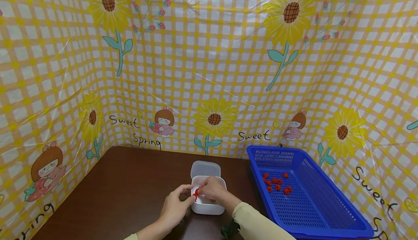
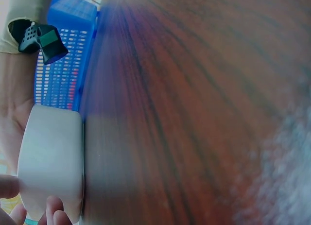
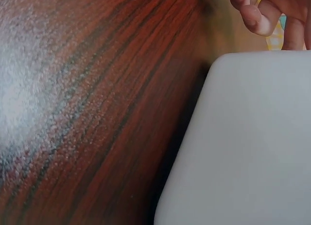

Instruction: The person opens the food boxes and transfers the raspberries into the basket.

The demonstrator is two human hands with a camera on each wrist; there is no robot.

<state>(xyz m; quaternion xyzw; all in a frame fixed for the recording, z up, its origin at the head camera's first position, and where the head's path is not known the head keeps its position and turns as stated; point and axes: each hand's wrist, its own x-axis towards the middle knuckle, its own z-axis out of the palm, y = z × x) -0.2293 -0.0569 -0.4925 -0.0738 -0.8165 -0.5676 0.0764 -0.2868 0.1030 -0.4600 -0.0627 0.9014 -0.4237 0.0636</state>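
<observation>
A white box stands on the brown table with its translucent lid flipped back behind it. My left hand grips the box's left side, thumb tip at the rim and other fingertips against the outer wall, as the left wrist view shows. My right hand reaches over the box, its fingertips pinching a small red piece by the left rim. Left thumb and right fingertips come close together at this piece, and the fingers partly cover its shape. Most of the box's inside is hidden under the right hand.
To the right stands a blue plastic basket with slotted walls. Several small red round pieces lie in its far left part. A black wrist device sits below my right sleeve. A checked, flower-printed cloth surrounds the table.
</observation>
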